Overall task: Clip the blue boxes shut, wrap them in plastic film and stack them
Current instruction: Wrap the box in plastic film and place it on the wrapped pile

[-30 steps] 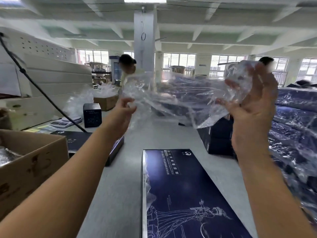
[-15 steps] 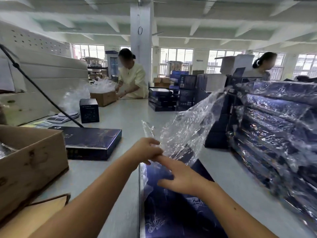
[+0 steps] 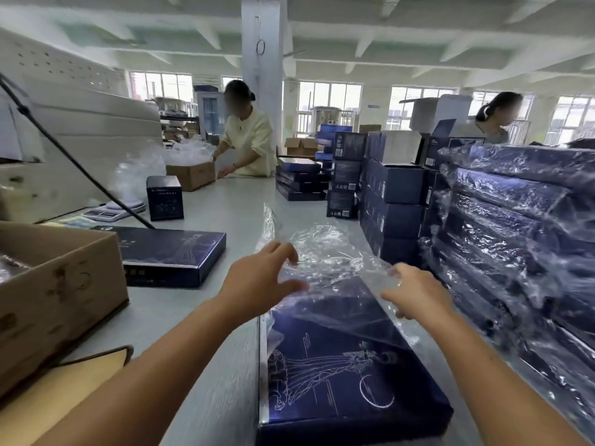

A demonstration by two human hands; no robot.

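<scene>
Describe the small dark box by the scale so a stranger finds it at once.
Start at the long grey table. On its left side, beyond the flat blue box, lies a white scale. The small dark box stands right of it, alone and upright, not flat.

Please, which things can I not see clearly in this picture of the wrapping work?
Head view only:
1. Far end of the blue box: covered by the crumpled plastic film.
2. Left hand grip on the film: blurred by motion.
3. Cardboard box contents: cut off by the left edge.
4. Print on the small dark box: too small.
</scene>
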